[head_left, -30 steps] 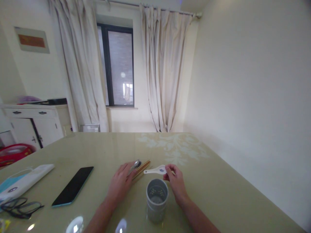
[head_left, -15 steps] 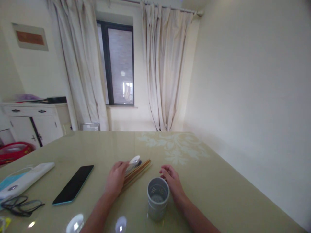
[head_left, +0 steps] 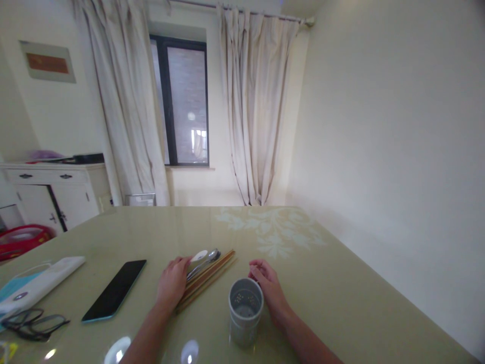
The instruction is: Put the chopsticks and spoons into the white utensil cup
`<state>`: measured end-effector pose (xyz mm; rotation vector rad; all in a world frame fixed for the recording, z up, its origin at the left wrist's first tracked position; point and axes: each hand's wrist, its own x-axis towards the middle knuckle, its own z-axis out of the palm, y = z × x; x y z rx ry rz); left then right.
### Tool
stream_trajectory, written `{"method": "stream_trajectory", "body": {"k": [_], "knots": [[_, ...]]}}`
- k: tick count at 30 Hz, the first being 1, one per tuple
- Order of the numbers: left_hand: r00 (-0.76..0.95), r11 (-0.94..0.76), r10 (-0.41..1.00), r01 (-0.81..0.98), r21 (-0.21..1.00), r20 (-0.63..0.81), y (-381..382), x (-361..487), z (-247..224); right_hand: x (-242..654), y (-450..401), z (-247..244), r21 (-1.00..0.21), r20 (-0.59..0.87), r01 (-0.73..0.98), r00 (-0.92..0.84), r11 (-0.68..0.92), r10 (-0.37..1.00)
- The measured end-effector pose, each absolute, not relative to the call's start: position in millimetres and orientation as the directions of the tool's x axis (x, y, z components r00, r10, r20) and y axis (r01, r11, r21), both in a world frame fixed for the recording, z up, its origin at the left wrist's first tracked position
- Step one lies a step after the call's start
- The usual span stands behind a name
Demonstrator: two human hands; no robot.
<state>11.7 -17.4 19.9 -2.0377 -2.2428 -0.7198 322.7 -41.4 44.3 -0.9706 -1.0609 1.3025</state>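
My left hand is closed on a white spoon, whose bowl points away from me. Just right of it lie metal spoons, overlapping one another, beside a bundle of brown chopsticks on the table. A grey utensil cup with small holes in its base stands upright, and nothing shows inside it. Against or close behind its right side is my right hand, fingers loosely curled in and thumb laid over them. I see nothing in that hand; its fingertips are partly hidden.
A black phone lies left of my left arm. Beyond it are a white device with a cable, a light blue item and dark-framed glasses. The glossy table meets the wall on the right.
My left hand has shifted left and slightly down with the white spoon, which has come away from over the metal spoons, so more of them shows. My right hand and the cup have hardly moved.
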Motion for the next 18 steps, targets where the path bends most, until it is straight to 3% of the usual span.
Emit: {"method": "stream_trajectory", "body": {"k": [11, 15, 18], "knots": [[-0.134, 0.013, 0.913, 0.954, 0.300, 0.386, -22, 13, 28, 321, -41, 46, -0.968, 0.068, -0.245, -0.017, 0.062, 0.998], [-0.029, -0.112, 0.898, 0.950, 0.292, 0.438, -33, 27, 43, 322, -40, 46, -0.969, 0.077, -0.239, -0.020, 0.070, 0.997], [0.105, -0.211, 0.935, 0.932, 0.295, 0.338, -43, 49, 50, 322, -39, 45, -0.970, 0.074, -0.235, -0.023, 0.067, 0.997]]}}
